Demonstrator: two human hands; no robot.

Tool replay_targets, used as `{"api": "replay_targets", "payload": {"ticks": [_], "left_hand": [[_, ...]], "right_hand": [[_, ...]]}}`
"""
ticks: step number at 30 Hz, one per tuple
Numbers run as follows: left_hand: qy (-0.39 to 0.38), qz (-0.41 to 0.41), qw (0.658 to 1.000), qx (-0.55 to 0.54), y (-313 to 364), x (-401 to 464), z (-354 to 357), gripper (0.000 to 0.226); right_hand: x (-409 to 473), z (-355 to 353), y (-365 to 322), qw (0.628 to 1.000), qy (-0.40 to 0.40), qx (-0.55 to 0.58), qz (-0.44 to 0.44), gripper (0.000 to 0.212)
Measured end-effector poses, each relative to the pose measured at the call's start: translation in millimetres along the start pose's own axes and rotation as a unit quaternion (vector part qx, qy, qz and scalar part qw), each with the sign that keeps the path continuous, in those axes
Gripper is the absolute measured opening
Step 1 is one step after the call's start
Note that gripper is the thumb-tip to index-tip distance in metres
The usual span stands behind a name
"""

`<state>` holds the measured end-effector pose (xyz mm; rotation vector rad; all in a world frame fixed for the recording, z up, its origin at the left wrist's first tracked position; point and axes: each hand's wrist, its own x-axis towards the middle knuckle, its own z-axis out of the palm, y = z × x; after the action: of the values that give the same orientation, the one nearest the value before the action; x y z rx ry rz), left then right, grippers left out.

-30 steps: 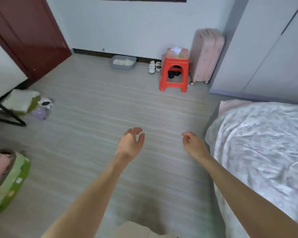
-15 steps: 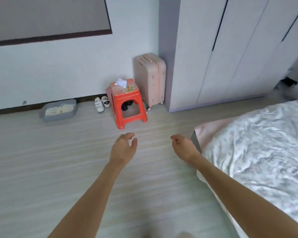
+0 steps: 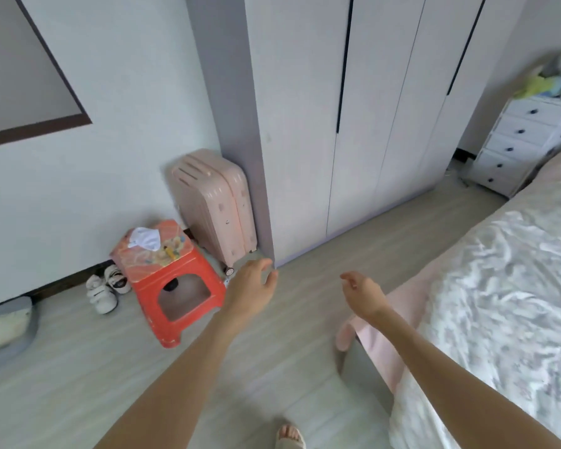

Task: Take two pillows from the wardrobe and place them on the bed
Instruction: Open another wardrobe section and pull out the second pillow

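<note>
A tall white wardrobe (image 3: 363, 118) with its doors closed fills the upper middle of the view. The bed (image 3: 506, 286), under a pale flowered cover with a pink sheet beneath, runs along the right side. No pillows are visible. My left hand (image 3: 251, 286) is stretched forward over the floor, fingers apart, holding nothing, just short of the wardrobe's left corner. My right hand (image 3: 361, 293) reaches forward beside the bed's near corner, fingers loosely curled and empty.
A pink suitcase (image 3: 216, 205) stands against the wardrobe's left side. A red stool (image 3: 172, 280) with small items on top sits in front of it, small shoes (image 3: 106, 288) beside it. A white chest of drawers (image 3: 525, 144) stands at the far right. My sandalled foot (image 3: 290, 437) shows below.
The view has swung right and moved closer: the door and floor clutter have left the frame, the wardrobe and drawers have come in. Both hands stay extended and empty.
</note>
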<state>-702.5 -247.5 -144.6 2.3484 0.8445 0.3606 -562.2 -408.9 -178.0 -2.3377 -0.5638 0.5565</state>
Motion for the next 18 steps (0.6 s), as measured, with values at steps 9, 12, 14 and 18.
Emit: {"api": "replay_targets", "payload": {"ticks": [9, 12, 14, 18], "left_hand": [[-0.027, 0.040, 0.999, -0.018, 4, 229, 3, 0.028], [-0.053, 0.058, 0.997, -0.020, 9, 308, 23, 0.028], [-0.070, 0.079, 0.994, -0.026, 20, 360, 38, 0.028], [-0.113, 0.134, 0.984, -0.037, 51, 466, 69, 0.028]], "right_hand": [[204, -17, -72, 0.999, 0.018, 0.023, 0.015, 0.033], [270, -28, -71, 0.998, 0.053, 0.027, 0.037, 0.031], [311, -38, -69, 0.996, 0.063, 0.025, 0.055, 0.031], [396, -71, -67, 0.989, 0.100, 0.041, 0.097, 0.030]]}}
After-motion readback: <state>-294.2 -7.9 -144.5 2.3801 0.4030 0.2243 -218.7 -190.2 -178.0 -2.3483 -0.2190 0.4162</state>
